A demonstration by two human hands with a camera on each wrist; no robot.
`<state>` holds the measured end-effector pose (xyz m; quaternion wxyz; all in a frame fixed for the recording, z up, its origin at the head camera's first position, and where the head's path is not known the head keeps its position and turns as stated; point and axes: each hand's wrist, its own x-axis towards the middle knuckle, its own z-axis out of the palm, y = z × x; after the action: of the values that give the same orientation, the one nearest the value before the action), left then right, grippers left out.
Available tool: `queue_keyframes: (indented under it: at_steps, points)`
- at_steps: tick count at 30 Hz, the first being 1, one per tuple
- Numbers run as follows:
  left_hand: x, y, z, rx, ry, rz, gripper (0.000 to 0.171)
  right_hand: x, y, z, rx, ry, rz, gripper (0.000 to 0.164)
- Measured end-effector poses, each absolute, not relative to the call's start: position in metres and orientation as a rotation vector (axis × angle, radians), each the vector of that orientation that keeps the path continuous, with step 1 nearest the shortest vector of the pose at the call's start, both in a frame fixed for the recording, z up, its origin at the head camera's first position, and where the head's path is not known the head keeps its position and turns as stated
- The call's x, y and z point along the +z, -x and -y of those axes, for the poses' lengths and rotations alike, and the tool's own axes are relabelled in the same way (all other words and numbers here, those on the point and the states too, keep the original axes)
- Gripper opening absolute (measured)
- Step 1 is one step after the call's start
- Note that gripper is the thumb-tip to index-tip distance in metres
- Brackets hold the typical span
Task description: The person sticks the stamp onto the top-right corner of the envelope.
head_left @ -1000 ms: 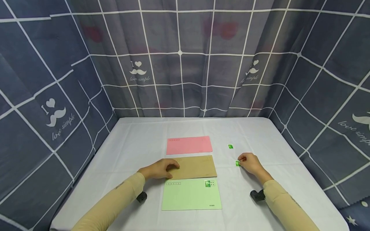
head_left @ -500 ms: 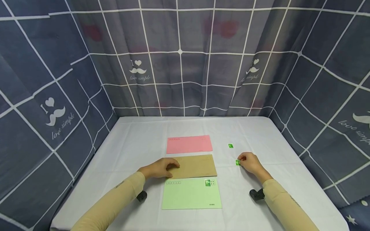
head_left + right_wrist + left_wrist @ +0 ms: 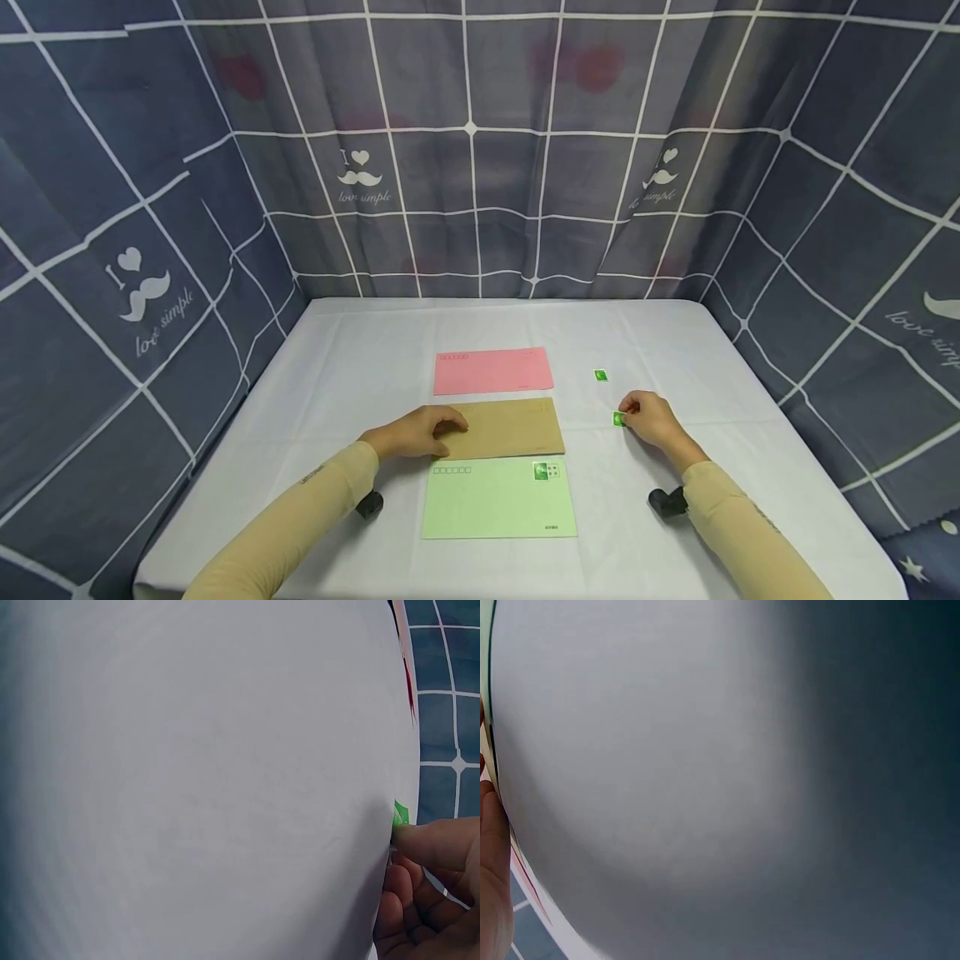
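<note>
A brown envelope lies in the middle of a row, between a pink envelope behind and a light green envelope in front. My left hand rests on the brown envelope's left end, thumb and fingers spread apart. On the green envelope, a green stamp sits near the top right corner. To the right, my right hand pinches a small green stamp by its edge; the right wrist view shows thumb and fingertips at that stamp. Another green stamp lies farther back.
White cloth covers the table. Dark blue gridded curtains enclose its back and sides. Black wrist devices hang under both sleeves. The left wrist view shows mostly cloth, with the left hand at its edge.
The head view has shifted slightly, so the table sits a little higher in it. Both hands, the envelopes and the stamps keep their places.
</note>
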<state>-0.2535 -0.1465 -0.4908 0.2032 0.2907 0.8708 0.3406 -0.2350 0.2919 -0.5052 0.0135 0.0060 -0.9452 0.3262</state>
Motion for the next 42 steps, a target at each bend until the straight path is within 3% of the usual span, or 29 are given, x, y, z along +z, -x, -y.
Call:
queue_keyframes:
  at_steps: [42]
  points:
    - [-0.4929,0.2534,0.1458,0.920,-0.812,-2.458,0.044,-0.5085,0.2354,-0.2968,1.116,0.084,2.896,0.012]
